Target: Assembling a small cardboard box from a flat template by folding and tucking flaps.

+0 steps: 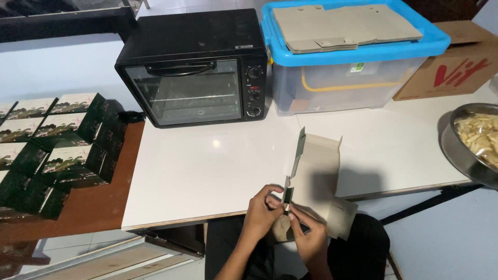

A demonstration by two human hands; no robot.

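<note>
Both hands worked one unfolded carton (317, 171) at the near edge of the white table (207, 171), in front of the black oven (194, 67). Left hand (261, 210) and right hand (309, 236) had fingers pinched shut on a small end flap (287, 194). Flap sat between the fingertips of both; carton body stood just beyond them. Best handled by creasing squarely along the score line, a judgement.

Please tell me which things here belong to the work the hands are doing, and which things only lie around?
In the work:
- left hand
- right hand
- unfolded carton, held by both hands
- flat carton blanks
- finished dark boxes

Only lying around:
- black oven
- metal bowl of chips
- brown cardboard box
</note>
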